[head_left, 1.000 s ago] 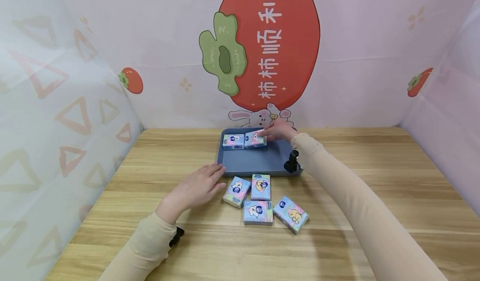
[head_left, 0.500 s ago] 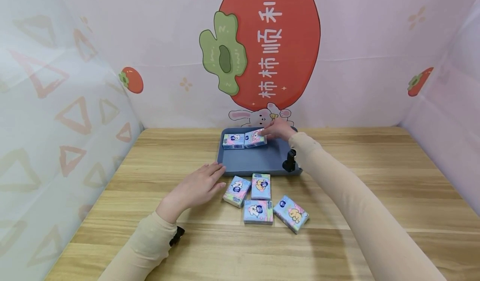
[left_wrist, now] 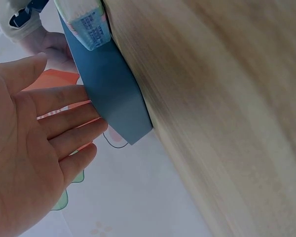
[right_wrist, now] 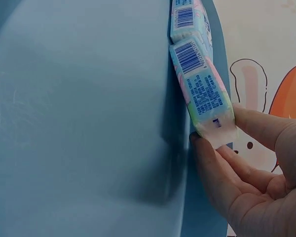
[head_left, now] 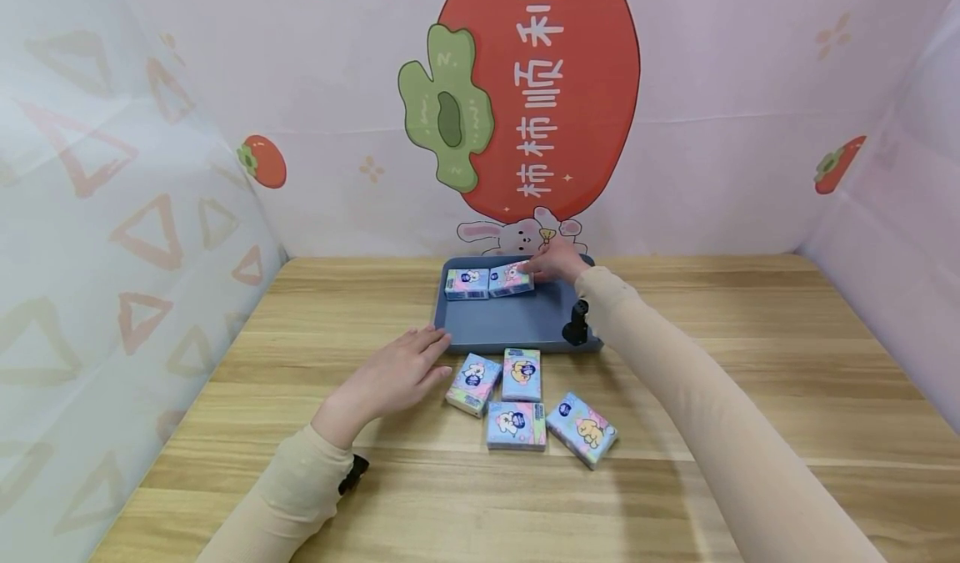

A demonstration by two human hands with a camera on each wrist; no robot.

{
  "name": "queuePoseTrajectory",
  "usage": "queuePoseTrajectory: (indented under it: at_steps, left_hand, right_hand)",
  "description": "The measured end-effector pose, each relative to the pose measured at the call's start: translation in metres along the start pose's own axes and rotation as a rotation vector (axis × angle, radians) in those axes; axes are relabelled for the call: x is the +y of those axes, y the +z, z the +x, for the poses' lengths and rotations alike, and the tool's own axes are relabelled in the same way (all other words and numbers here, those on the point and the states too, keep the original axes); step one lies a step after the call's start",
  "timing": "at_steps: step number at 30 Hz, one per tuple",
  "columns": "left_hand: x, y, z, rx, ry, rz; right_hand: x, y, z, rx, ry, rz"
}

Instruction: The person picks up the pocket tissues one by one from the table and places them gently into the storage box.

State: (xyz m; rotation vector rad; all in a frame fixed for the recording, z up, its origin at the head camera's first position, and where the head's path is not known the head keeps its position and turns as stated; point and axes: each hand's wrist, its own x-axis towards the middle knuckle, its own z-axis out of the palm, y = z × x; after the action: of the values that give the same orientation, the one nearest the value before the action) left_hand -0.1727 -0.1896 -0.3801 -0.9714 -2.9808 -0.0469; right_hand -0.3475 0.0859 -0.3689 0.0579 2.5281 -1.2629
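Only my right sleeve (head_left: pixel 667 363) has edged a little leftward since the earlier frames; all else lies much as it did. The pack (head_left: pixel 507 282) is at the far side of the tray (head_left: pixel 517 323), slanted against the second pack (head_left: pixel 467 284), their ends meeting. My right hand (head_left: pixel 557 261) pinches its right end between thumb and fingers; I cannot tell whether that end is clear of the tray's floor. Pushed from here, I think it could ride up on its neighbour or shove it askew, because they already butt together; let go at this slant, it would probably settle crooked. It looks soft, so a hard squeeze might dent it.

Those two fill part of the tray's far side, with bare floor in front. My left hand (head_left: pixel 390 375) has its fingers straight near the left edge; whether they touch it I cannot tell, but a knock there could shift the tray. Four loose packs (head_left: pixel 517 426) lie outside, on the worktop (head_left: pixel 442 505) before it.
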Motion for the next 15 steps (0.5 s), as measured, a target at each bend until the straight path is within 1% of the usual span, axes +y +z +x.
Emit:
queuePoseTrajectory:
  at_steps: [7,15]
  left_hand:
    - [0.0003,-0.0001,0.0001,0.002,-0.001,0.001]
    - [0.0005,0.0005,-0.0001,0.0,-0.007,-0.004]
  right_hand:
    - [0.0029,0.0025,0.0052,0.007,0.037,0.033]
    - [0.0038,0.0051,0.0103,0.033,0.064,0.036]
